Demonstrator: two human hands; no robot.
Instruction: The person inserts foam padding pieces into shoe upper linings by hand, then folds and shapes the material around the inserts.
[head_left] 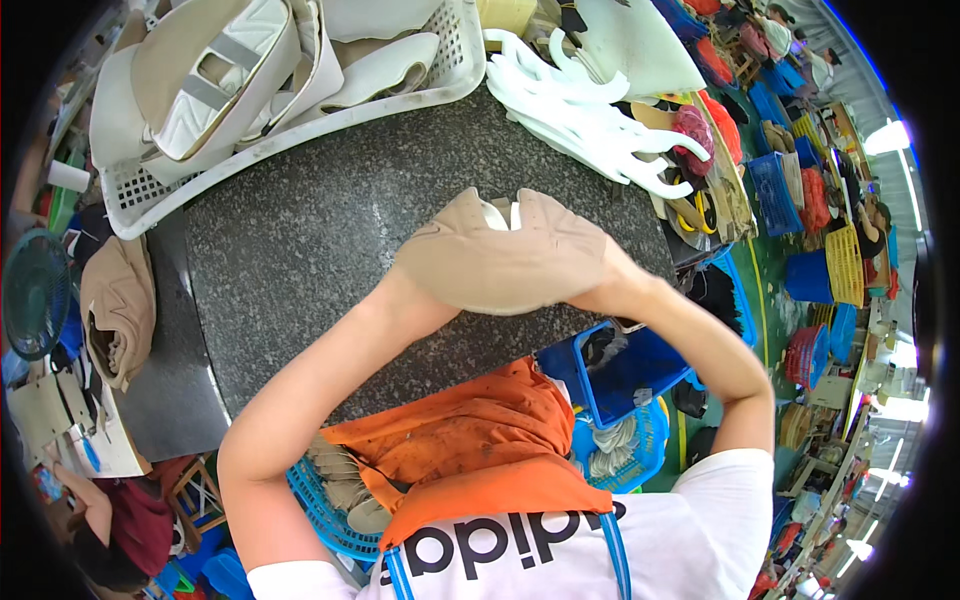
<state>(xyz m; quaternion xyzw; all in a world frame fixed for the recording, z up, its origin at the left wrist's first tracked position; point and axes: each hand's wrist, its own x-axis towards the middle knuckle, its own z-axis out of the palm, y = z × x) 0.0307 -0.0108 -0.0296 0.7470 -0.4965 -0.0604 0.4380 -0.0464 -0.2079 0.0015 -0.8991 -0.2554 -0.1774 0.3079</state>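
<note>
A beige shoe upper (pixel 500 265) is held up over the dark speckled tabletop (pixel 300 230), with its notched opening facing away from me and white lining showing inside. My left hand (pixel 428 298) grips its left side and my right hand (pixel 606 288) its right side. Most fingers of both hands are hidden behind the material. Beyond the upper, to the right, lies a pile of curved white foam-like strips (pixel 575 115). At the far left stands a white plastic basket (pixel 330 125) loaded with pale shoe uppers (pixel 215 90).
Yellow-handled scissors (pixel 703 213) lie at the table's right end. A blue bin (pixel 590 385) stands by its near right corner. Stacked beige pieces (pixel 120 305) sit to the left, near a dark green fan (pixel 37 293). An orange apron (pixel 470 430) covers my lap.
</note>
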